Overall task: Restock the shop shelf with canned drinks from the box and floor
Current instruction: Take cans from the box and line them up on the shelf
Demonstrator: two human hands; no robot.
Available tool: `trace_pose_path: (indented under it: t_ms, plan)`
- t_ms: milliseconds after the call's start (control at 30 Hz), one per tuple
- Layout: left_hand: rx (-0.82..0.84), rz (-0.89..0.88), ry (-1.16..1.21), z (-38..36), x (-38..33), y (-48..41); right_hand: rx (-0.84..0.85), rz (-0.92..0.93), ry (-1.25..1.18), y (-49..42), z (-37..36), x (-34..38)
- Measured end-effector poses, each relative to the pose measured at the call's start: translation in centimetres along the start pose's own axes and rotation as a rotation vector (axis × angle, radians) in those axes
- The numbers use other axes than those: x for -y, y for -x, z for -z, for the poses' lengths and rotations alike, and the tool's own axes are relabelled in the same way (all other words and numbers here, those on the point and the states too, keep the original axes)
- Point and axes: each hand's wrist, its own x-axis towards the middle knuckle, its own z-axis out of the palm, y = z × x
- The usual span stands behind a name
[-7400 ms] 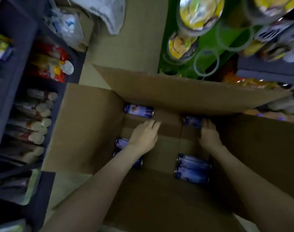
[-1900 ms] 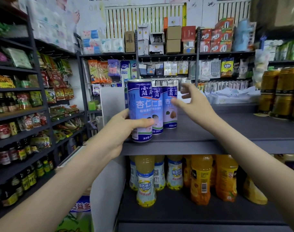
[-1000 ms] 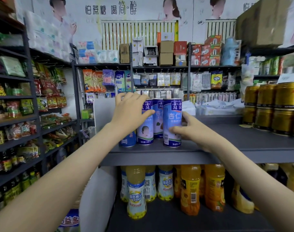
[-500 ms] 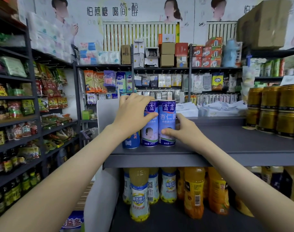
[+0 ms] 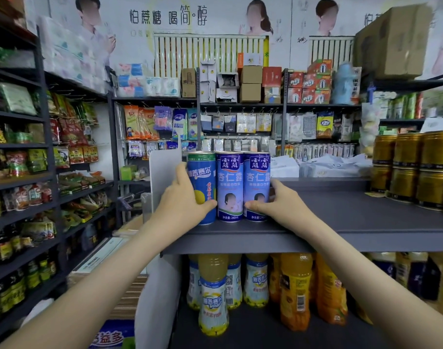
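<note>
Three tall cans stand in a row at the left front of the grey shelf [image 5: 341,222]: a blue can with a green rim [image 5: 202,182], then a middle blue almond-drink can [image 5: 229,187] and a right blue almond-drink can [image 5: 257,185]. My left hand [image 5: 182,205] wraps round the lower part of the green-rimmed can, thumb across its front. My right hand [image 5: 273,205] holds the right almond-drink can low down, thumb on its front, fingers behind it. The cans touch side by side. The box is out of view.
Stacked gold cans [image 5: 414,170] fill the shelf's right end. A white divider panel [image 5: 165,177] stands just left of the cans. Yellow and orange drink bottles [image 5: 260,285] line the shelf below. Stocked racks [image 5: 26,172] run along the left aisle.
My left hand dropped from the can tops to the side of the green-rimmed can, now uncovered. My right hand slid lower on the right can. The cans stand in a straight front-facing row.
</note>
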Motion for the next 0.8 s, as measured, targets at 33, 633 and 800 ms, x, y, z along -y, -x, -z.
trace_pose_path:
  t_ms: [33,633,800]
  plan:
    - [0.001,0.006,-0.006,-0.1,0.0,-0.1,-0.002,-0.004,0.008,0.0,0.0,0.1]
    - [-0.113,-0.140,-0.186,1.1,-0.1,3.4,-0.235,0.167,0.287,5.3,-1.6,1.4]
    - [-0.192,-0.272,-0.229,3.4,-0.7,9.4,-0.261,0.305,0.342,10.6,-2.8,2.8]
